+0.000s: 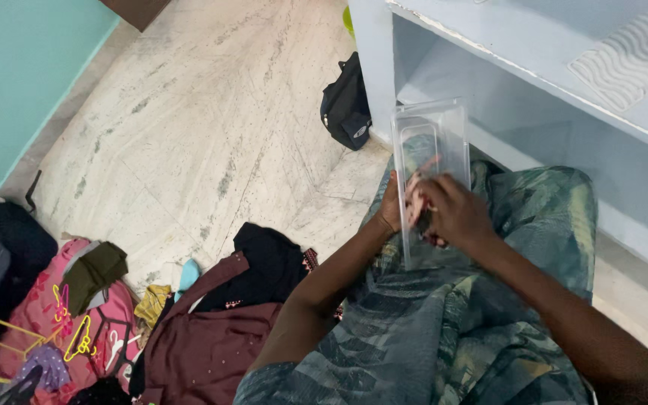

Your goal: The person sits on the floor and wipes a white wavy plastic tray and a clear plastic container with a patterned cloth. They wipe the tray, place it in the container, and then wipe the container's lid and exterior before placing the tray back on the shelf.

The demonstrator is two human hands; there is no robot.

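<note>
Box: a clear plastic box (430, 142), long and narrow, stands tilted on the person's lap, its open end up toward the shelf.
Contents: something pinkish and dark shows through the wall near the hands; what it is cannot be told.
Left hand: the left hand (391, 210) lies against the box's left edge, fingers behind the plastic, gripping it.
Right hand: the right hand (455, 214) is curled over the front of the box low down, fingers bent and closed on the wall or the pinkish thing; which one cannot be told.
Lap: green patterned cloth (444, 330) covers the legs under the box.
Shelf: a pale blue shelf (534, 90) rises just behind the box, with a ribbed white mat (631, 56) on top.
Bag: a black bag (346, 105) leans at the shelf's foot, left of the box.
Floor: grey marble floor (204, 120).
Clothes: a maroon garment (211, 345) and black cloth (268, 262) lie beside the left arm; further left a pink bag (39, 315) with yellow hangers (76, 341).
</note>
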